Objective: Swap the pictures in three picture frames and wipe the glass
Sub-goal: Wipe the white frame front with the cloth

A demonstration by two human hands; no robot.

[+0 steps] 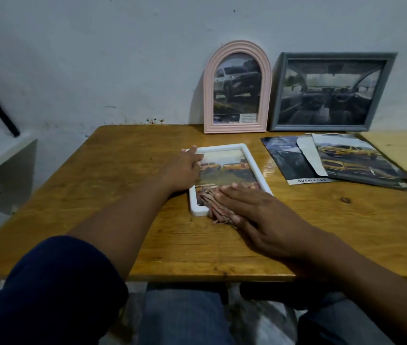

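A: Where is the white frame [229,178]?
B: Flat on the wooden surface [122,175], glass up. Left hand [185,170], grip released, steadies its left edge.
A: Right hand [257,210]?
B: Flat, grip released, pressing a pink cloth [212,205] (fringed) onto the near corner.
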